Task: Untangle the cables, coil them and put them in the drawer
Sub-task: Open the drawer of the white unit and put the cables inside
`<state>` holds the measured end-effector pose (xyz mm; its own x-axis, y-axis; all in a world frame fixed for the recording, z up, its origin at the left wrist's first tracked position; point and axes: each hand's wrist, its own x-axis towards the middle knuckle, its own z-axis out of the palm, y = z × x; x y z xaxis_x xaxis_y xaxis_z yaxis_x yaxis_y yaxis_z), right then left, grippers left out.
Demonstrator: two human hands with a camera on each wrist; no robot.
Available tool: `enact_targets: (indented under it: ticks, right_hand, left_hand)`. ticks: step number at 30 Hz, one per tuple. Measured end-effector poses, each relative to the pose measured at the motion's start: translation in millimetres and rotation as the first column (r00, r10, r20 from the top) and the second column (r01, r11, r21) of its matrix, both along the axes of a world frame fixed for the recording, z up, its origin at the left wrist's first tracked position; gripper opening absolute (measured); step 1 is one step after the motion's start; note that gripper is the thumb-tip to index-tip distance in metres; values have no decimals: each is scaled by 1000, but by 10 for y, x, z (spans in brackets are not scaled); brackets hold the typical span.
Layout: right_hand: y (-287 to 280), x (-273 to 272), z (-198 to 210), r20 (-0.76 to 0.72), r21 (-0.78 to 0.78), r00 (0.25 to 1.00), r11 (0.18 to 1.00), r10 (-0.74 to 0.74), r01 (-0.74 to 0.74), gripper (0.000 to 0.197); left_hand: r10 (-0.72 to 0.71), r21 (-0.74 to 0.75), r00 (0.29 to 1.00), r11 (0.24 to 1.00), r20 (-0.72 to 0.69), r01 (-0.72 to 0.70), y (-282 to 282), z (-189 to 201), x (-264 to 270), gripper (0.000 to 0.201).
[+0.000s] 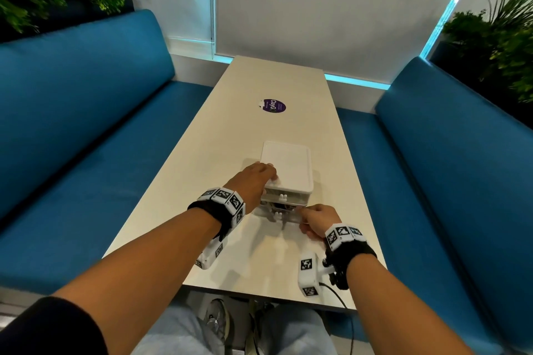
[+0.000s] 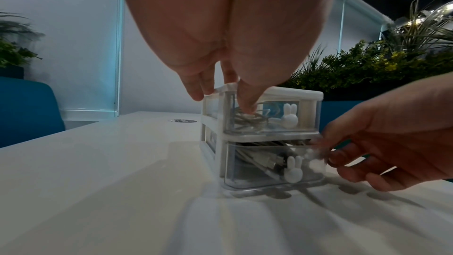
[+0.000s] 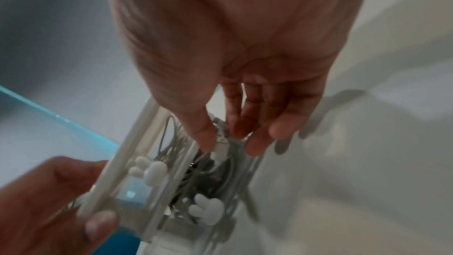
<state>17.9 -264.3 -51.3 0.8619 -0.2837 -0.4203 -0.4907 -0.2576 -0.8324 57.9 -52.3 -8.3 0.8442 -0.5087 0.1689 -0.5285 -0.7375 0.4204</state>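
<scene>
A small two-drawer organizer (image 1: 288, 164) of clear plastic with a white top stands on the white table (image 1: 178, 187). My left hand (image 1: 259, 179) grips its near-left top corner, fingers over the lid and thumb on the upper drawer (image 2: 264, 115). That drawer holds pale coiled cable (image 2: 247, 121). The lower drawer (image 2: 269, 164) is pulled out a little and holds white and dark cables (image 2: 259, 154). My right hand (image 1: 310, 217) pinches its right front corner. A white plug (image 3: 220, 148) lies just inside, beside the thumb. White rabbit-shaped knobs (image 2: 293, 170) mark both drawer fronts.
A round purple sticker (image 1: 272, 106) lies farther up the table. Blue benches (image 1: 86, 112) run along both long sides, with plants (image 1: 496, 46) behind them. The table's front edge is near my knees. A black cord (image 1: 337, 294) hangs off it at the right.
</scene>
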Motion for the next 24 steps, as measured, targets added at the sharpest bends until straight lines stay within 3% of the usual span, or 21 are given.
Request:
enact_targets:
  ticks: [4, 7, 12, 15, 19, 24]
  right_hand:
    - [49, 72, 80, -50, 74, 996, 994, -72, 75, 12]
    - [65, 71, -28, 25, 41, 998, 998, -53, 51, 29]
    - [-8, -66, -175, 104, 257, 994, 965, 19, -46, 40]
    - [-23, -55, -190, 154, 189, 985, 976, 80, -109, 44]
    - [-106, -84, -139, 258, 65, 941, 968, 217, -241, 58]
    - [-130, -12, -91, 176, -318, 915, 901, 363, -296, 55]
  left_hand:
    - [2, 8, 1000, 1000, -30, -2, -2, -14, -7, 49]
    - [24, 27, 998, 999, -61, -23, -7, -25, -28, 52]
    - [24, 5, 994, 1000, -111, -24, -25, -34, -44, 69]
    - [-13, -58, 983, 998, -183, 3, -2, -116, -74, 95]
    - [-3, -212, 989, 977, -151, -29, 118, -290, -27, 98]
    - [130, -283, 936, 932, -326, -228, 73, -400, 15, 114]
